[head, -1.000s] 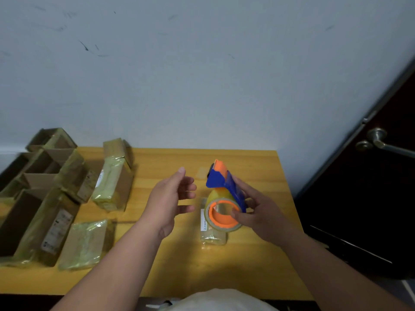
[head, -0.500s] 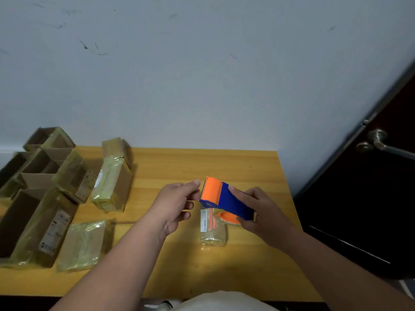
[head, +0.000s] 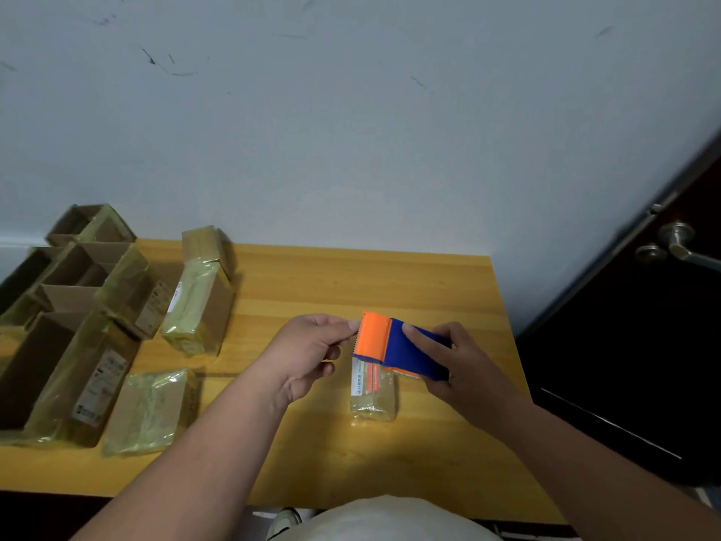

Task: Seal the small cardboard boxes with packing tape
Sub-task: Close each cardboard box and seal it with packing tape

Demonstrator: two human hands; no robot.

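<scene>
My right hand (head: 464, 365) grips a blue and orange tape dispenser (head: 398, 345), held flat above the table with its orange end pointing left. Thumb and forefinger of my left hand (head: 308, 349) pinch at the dispenser's orange toothed edge, where the tape end comes out; the tape itself is too clear to make out. Directly below the dispenser a small tape-wrapped cardboard box (head: 372, 392) with a white label lies on the wooden table (head: 351, 283).
Several cardboard boxes crowd the table's left side: open ones (head: 78, 275) at the back left, a taped upright box (head: 199, 302) and a flat wrapped one (head: 150, 410) nearer me. A dark door with a metal handle (head: 679, 247) stands to the right.
My right hand tipped the dispenser from upright to flat and lowered it over the small box. My left hand went from open to pinching at its orange edge.
</scene>
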